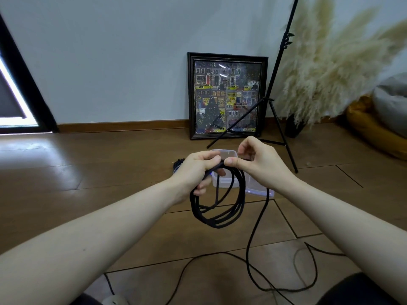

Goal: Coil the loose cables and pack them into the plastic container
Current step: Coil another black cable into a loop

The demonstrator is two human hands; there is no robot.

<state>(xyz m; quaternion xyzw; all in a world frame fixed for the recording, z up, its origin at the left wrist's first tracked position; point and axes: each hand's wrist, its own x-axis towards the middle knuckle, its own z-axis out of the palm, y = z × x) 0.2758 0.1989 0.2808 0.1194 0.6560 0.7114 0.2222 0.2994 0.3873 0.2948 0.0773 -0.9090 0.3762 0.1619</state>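
Head view showed the left hand [199,170] gripping a hanging coil of black cable [218,203], while the right hand [253,164] pinched its top strand. Behind the hands, the clear plastic container [226,183] sat on the wooden floor [99,172]; loose cable trailed nearer the person.

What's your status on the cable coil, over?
Left hand grips coiled black cable; right hand pinches it at top. Long tail trails on floor. Clear plastic container open behind, nothing blocking.
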